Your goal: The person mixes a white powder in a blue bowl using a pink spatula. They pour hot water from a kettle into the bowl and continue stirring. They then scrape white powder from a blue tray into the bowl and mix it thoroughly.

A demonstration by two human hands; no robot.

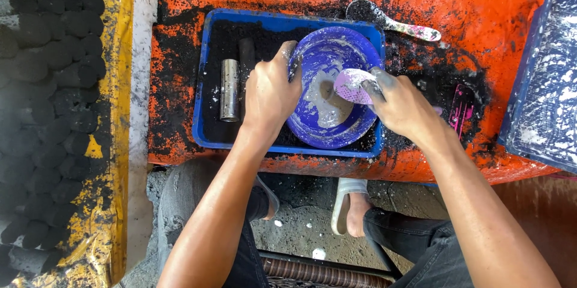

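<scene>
Head view shows a blue bowl (327, 54) of pale paste sitting at the centre of a blue tray (207, 84) on an orange bench (469, 18). At 9 o'clock the left hand (270, 93) clasps its rim; at 3 o'clock the right hand (404, 106) grasps a pale spoon (353, 85) dipping into the paste. A metal tube (229, 90) lies further at 9 o'clock, a second spoon (390, 22) at 1 o'clock.

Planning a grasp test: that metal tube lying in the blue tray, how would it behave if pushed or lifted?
The metal tube lies on its side in black powder in the blue tray, so it probably rolls sideways if nudged, though the powder may damp that. It looks rigid. Its shiny, dusty surface is likely slippery.
</scene>
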